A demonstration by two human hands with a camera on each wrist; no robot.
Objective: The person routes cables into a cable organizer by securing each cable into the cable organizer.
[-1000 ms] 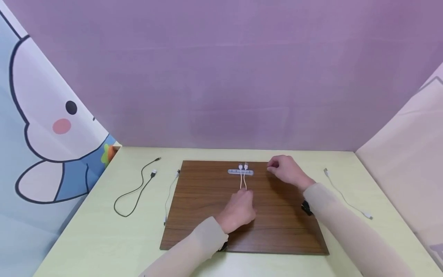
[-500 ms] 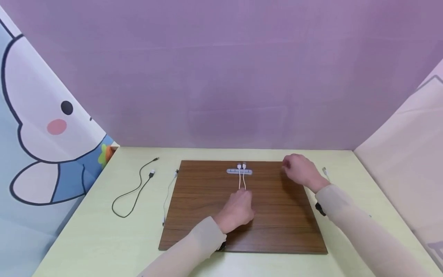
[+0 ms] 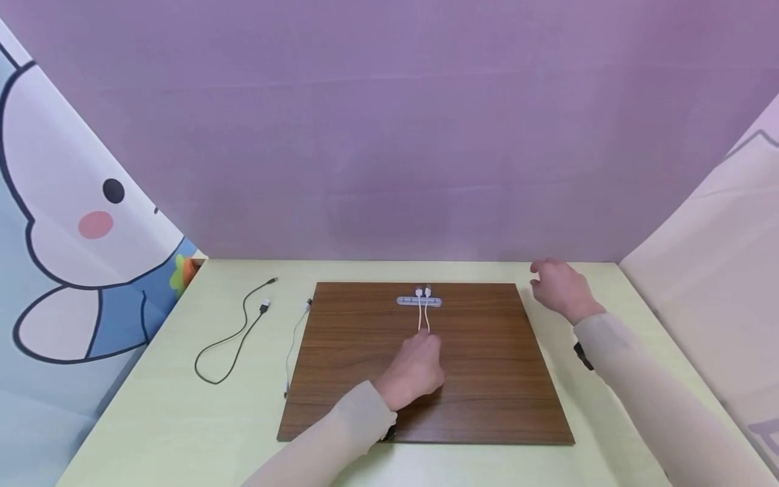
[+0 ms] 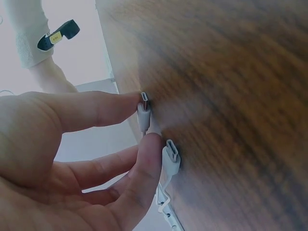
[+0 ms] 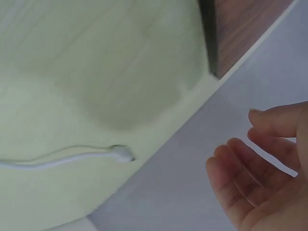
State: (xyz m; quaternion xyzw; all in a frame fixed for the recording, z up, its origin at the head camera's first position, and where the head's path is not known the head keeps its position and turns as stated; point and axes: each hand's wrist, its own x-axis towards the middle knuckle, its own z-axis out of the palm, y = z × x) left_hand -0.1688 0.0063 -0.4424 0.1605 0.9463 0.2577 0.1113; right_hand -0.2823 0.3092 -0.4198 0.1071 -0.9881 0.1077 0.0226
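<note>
My left hand (image 3: 414, 368) is low over the brown wooden board (image 3: 487, 379), at the lower ends of two white USB cables (image 3: 420, 316). Their USB-A plugs sit at a pale clip strip (image 3: 404, 301) near the board's far edge. In the left wrist view, thumb and forefinger lie either side of one USB-C plug (image 4: 144, 115); the second USB-C plug (image 4: 171, 160) is against the forefinger. My right hand (image 3: 561, 289) hovers past the board's far right corner, fingers loosely bent, holding nothing. In the right wrist view, a white cable's plug (image 5: 122, 153) lies apart from it on the table.
A black USB cable (image 3: 219, 343) loops on the table (image 3: 152, 419) at the left. Along the board's left edge lies a short white cable (image 3: 293, 345). A purple backdrop (image 3: 389, 135) stands behind the table, with printed cloth at both sides.
My right hand has moved right, from above the board to beyond its far right corner, and its arm now covers the right-hand white cable. My left hand stays at the same place on the board.
</note>
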